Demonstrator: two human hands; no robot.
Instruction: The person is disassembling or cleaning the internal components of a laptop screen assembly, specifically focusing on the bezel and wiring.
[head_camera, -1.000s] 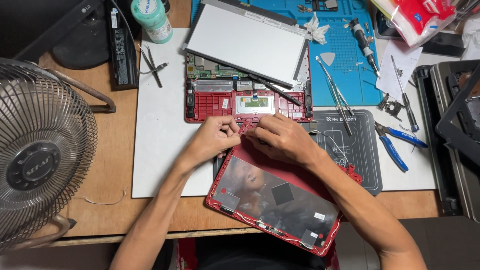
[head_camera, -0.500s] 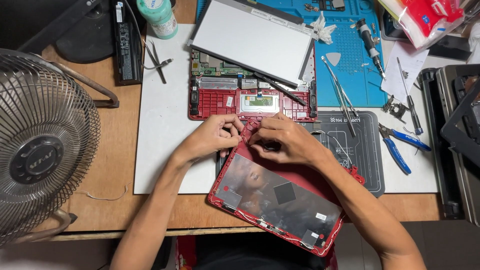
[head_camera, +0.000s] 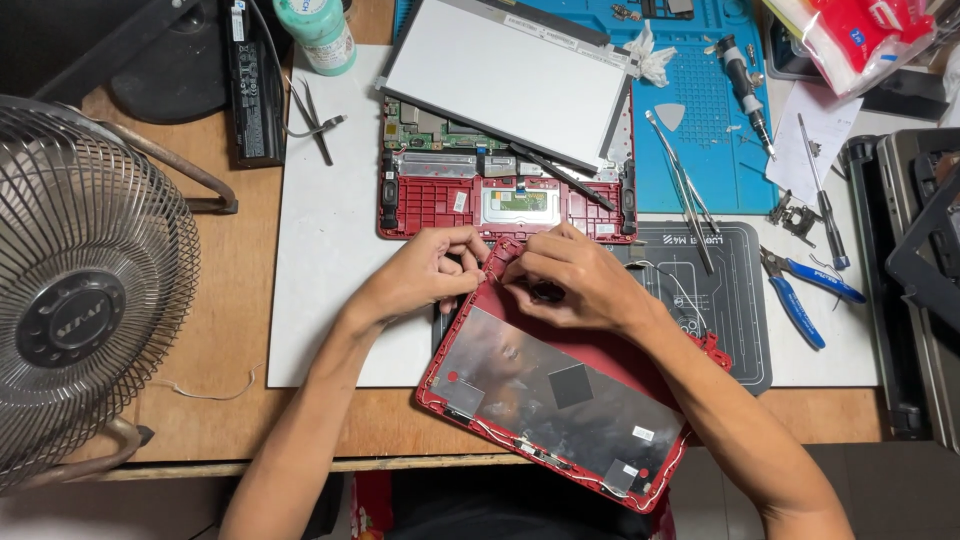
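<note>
A red laptop lid shell with a silvery foil lining lies tilted at the table's near edge. My left hand and my right hand meet at its top edge, fingertips pinched on a thin cable there. Just behind them lies the opened red laptop base, its circuit boards exposed. A grey screen panel rests across the back of the base.
A wire-caged fan stands at the left. Blue-handled pliers, tweezers, screwdrivers and a black mat lie to the right. A black battery and a green bottle sit at the back left.
Both hands stay at the lid's top edge with only small finger shifts. The view has drifted slightly.
</note>
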